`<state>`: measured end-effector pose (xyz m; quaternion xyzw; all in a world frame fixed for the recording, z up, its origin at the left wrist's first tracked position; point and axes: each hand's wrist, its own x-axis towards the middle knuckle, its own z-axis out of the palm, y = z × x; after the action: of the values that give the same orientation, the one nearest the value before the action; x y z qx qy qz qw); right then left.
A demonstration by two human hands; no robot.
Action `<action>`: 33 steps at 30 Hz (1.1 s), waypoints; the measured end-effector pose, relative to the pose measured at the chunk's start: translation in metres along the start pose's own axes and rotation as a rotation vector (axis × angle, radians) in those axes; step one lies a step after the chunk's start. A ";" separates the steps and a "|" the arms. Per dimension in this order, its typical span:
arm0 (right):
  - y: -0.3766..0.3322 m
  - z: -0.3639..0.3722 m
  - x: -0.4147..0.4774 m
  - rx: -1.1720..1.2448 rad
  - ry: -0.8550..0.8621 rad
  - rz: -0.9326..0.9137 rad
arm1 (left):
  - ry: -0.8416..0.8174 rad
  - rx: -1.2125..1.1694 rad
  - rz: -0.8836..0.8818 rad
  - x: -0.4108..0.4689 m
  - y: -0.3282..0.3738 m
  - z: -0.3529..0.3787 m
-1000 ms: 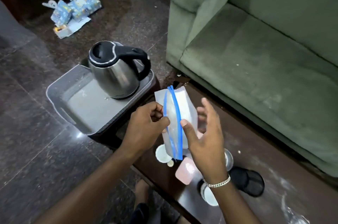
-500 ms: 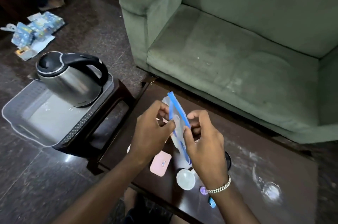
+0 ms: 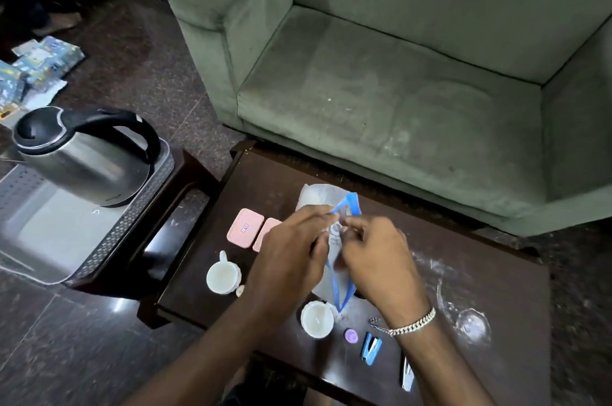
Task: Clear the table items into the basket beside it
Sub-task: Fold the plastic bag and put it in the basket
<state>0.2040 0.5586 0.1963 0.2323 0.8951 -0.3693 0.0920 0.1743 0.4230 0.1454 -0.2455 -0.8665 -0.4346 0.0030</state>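
Note:
Above the dark wooden table [image 3: 430,270], my left hand [image 3: 288,253] and my right hand [image 3: 377,260] both pinch the blue zip edge of a clear plastic zip bag [image 3: 314,198]. The bag hangs between them, its lower part hidden by my fingers. On the table lie two pink cases [image 3: 245,226], two white cups [image 3: 222,276] [image 3: 317,319], a purple cap [image 3: 351,336] and a blue stapler [image 3: 371,347]. The grey basket [image 3: 109,240] sits on a stool at the left, holding a steel kettle [image 3: 82,157].
A green sofa [image 3: 397,81] stands just behind the table. Blue packets [image 3: 39,64] lie on the dark floor at far left. A small silver object [image 3: 407,376] rests near the table's front edge. White powder smears mark the table's right side [image 3: 470,323].
The view has swung right, away from the basket and over the table. My hands have dropped lower with the bag, and my right hand went from open beside it to pinching its zip edge.

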 end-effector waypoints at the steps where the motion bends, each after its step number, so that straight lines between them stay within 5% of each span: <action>1: 0.000 0.000 0.003 0.037 0.016 -0.017 | -0.014 -0.007 0.003 -0.001 0.003 0.003; 12: 0.024 0.015 0.029 0.182 -0.199 0.006 | -0.132 -0.048 0.002 -0.008 0.012 0.002; 21: 0.016 0.031 0.034 0.363 -0.106 -0.115 | -0.077 -0.063 -0.016 -0.003 0.003 -0.010; 33: 0.009 0.057 0.056 0.129 0.058 -0.191 | -0.046 -0.091 -0.046 -0.007 -0.013 -0.013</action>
<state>0.1595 0.5433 0.1311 0.1618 0.8899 -0.4262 0.0153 0.1720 0.4034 0.1419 -0.2353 -0.8511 -0.4677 -0.0382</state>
